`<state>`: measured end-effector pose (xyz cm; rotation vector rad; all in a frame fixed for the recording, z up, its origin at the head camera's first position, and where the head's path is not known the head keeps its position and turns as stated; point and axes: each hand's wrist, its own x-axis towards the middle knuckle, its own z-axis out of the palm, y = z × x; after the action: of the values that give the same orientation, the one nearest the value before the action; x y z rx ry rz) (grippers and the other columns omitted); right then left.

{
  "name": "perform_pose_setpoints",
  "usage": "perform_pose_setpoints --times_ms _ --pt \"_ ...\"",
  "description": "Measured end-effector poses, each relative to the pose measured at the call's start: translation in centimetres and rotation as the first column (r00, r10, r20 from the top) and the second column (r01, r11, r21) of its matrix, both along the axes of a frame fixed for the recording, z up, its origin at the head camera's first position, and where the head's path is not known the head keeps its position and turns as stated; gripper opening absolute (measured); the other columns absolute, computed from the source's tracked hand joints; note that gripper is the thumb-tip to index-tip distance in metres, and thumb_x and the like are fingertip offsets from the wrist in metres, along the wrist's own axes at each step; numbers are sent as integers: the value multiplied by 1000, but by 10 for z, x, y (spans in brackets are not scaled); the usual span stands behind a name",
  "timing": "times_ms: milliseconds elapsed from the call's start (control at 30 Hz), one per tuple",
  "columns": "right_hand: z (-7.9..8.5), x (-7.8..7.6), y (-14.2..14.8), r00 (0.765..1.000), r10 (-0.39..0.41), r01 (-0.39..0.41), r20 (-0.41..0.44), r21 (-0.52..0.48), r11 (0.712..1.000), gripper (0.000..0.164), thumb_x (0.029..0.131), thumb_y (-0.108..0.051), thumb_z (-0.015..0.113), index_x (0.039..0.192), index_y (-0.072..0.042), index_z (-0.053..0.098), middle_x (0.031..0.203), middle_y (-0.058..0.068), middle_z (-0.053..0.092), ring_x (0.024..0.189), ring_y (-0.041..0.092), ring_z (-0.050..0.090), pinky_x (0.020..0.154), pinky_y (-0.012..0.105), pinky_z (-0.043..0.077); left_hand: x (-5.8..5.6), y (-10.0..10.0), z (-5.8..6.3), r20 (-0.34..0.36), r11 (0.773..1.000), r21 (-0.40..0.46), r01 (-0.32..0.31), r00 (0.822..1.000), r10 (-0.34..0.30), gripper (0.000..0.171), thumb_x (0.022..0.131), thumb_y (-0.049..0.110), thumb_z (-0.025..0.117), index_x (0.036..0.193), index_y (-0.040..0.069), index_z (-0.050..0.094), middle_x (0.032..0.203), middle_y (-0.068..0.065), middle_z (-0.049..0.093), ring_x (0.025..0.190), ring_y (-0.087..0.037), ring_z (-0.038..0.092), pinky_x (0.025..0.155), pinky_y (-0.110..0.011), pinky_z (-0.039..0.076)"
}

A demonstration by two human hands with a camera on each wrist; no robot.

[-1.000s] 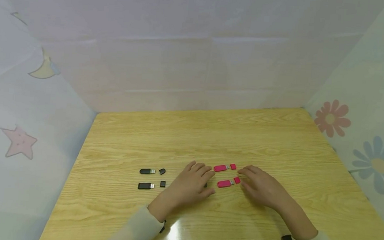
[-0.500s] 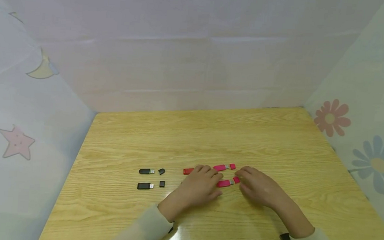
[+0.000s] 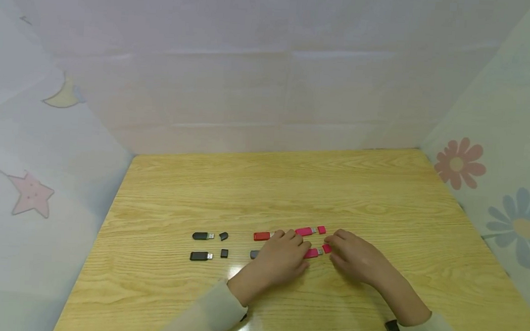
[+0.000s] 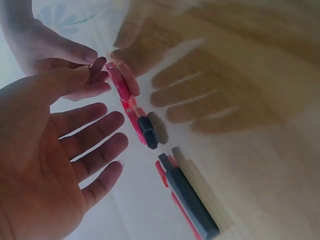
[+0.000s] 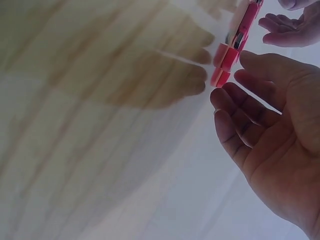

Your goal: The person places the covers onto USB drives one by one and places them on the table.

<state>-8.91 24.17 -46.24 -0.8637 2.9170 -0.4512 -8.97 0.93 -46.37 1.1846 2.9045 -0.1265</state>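
My left hand (image 3: 283, 260) is over the left end of the near pink USB flash drive (image 3: 313, 253), fingers spread. In the left wrist view, its thumb reaches towards this pink drive (image 4: 118, 81), and a dark cap (image 4: 148, 132) and a grey USB drive (image 4: 192, 202) lie beside the fingers. My right hand (image 3: 358, 258) rests by the near pink cap (image 3: 326, 249), fingers loosely bent. The right wrist view has its fingertips right at a pink cap (image 5: 226, 57). Behind lies another uncapped pink drive (image 3: 304, 231) with its cap (image 3: 322, 229).
A red USB drive (image 3: 261, 236) is partly covered by the left hand. Two black USB drives (image 3: 200, 236) lie at left, each with a black cap (image 3: 223, 236) beside it. The wooden table (image 3: 163, 189) meets pale fabric walls (image 3: 232, 97) behind and on both sides.
My left hand has slid right, from beside the pink drives to over the near one. This uncovers the red drive and the grey drive's end. My right hand has edged slightly left.
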Motion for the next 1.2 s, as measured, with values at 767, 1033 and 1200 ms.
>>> perform_pose_setpoints --times_ms 767,1033,1200 --pt "-3 -4 -2 1000 -5 5 -2 40 999 22 88 -10 76 109 -5 71 96 -2 62 81 10 59 70 32 53 -2 16 -3 36 997 -68 -42 998 44 34 100 48 57 116 22 71 109 8 66 106 -11 56 86 -30 47" --pt "-5 -8 -3 1000 12 -12 -14 37 999 16 89 -9 76 105 -7 71 95 -2 62 81 11 60 69 30 54 -6 23 -9 34 997 -74 -33 999 35 23 103 37 55 109 23 72 105 9 64 100 -10 54 80 -28 45" --pt "-9 -9 -4 999 6 -5 -38 36 999 14 88 -9 77 101 -8 71 92 -3 61 78 8 58 67 27 52 -6 27 -9 24 994 -106 -35 999 38 18 103 30 57 110 25 72 105 10 64 100 -10 53 80 -27 44"
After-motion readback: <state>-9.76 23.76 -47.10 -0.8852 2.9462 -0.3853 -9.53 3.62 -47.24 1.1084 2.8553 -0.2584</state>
